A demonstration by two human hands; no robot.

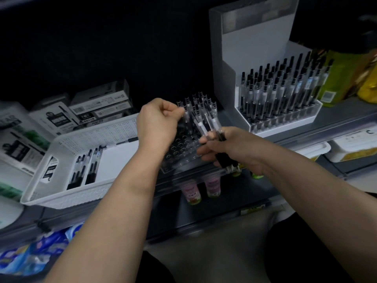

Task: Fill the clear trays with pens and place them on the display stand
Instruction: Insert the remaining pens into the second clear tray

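Pens [204, 125] in curled fingers [205, 154] of right hand [234, 149]

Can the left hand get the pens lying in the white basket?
Probably yes, once freed. The left hand is pinching a pen at the clear tray, but the white basket sits open-topped right beside that arm, and nothing covers its loose pens.

The left hand [158, 123] is pinching a pen [186, 117] at its fingertips. The right hand [234, 148] is gripping a pen bundle [204, 125]. The clear tray [177, 152] is sitting beneath their fingers.
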